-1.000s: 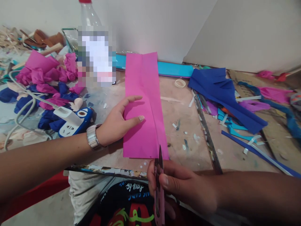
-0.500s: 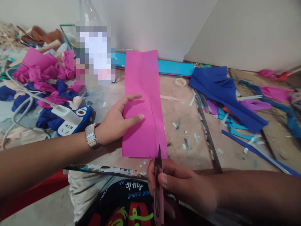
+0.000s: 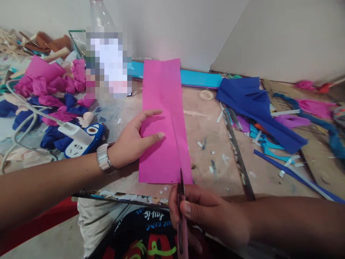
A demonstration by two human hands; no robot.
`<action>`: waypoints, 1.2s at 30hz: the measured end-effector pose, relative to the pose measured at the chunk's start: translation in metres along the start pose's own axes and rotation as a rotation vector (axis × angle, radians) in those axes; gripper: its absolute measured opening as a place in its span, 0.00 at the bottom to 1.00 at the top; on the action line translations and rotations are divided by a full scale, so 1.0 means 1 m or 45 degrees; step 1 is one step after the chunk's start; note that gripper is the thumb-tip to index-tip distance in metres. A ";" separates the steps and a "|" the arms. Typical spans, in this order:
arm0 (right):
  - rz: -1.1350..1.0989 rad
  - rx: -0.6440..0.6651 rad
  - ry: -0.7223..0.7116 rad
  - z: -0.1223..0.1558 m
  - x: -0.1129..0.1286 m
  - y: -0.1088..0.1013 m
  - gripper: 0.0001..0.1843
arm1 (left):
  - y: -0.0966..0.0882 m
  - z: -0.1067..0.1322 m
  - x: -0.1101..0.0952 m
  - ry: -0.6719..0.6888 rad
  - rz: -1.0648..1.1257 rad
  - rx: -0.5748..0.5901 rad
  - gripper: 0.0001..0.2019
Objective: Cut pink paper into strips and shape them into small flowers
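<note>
- Pink sheet (image 3: 163, 144), head view: it lies lengthwise in front of me on the tabletop (image 3: 205, 133), its near edge just short of the tabletop's edge, its far end across the turquoise strip (image 3: 201, 77) by the wall. A long crease runs down it.
- My left fingers (image 3: 152, 114) rest on the sheet's left half, spread wide, thumb well apart from forefinger, gripping nothing. I wear a watch (image 3: 104, 157) on that wrist.
- My right fingers (image 3: 194, 213) are closed round the scissors (image 3: 184, 226), which point away from me. The blades reach over the sheet's near edge, close to its right corner; I can't tell whether they have bitten into it.
- Right of the sheet I have a pale ring (image 3: 206, 95), then blue paper (image 3: 242, 94) across a seam in the tabletop, with a blue strip (image 3: 283, 167) and coloured offcuts near it.
- On my left, a socket (image 3: 81, 144) with a white plug (image 3: 77, 133) in it sits beside crumpled pink (image 3: 43, 77) and blue pieces (image 3: 23, 120).
- Behind them stands a bottle (image 3: 100, 16), its lower part blurred out.
- Below, black printed cloth (image 3: 145, 226) covers my lap.
</note>
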State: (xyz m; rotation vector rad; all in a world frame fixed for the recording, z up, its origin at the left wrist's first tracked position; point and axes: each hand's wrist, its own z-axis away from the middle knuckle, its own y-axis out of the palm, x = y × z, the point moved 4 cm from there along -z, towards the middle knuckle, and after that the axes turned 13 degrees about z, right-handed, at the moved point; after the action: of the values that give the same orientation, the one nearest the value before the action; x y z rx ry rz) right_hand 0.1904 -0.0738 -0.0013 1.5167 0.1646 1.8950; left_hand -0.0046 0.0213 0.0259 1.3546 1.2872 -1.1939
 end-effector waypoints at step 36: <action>-0.192 -0.014 -0.101 -0.001 -0.004 0.000 0.22 | 0.002 0.001 0.004 -0.152 0.175 0.021 0.29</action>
State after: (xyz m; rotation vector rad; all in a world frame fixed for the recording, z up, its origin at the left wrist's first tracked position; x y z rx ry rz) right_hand 0.1896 -0.0761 -0.0048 1.5254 0.2256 1.7121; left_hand -0.0023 0.0202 0.0219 1.3402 1.0855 -1.1741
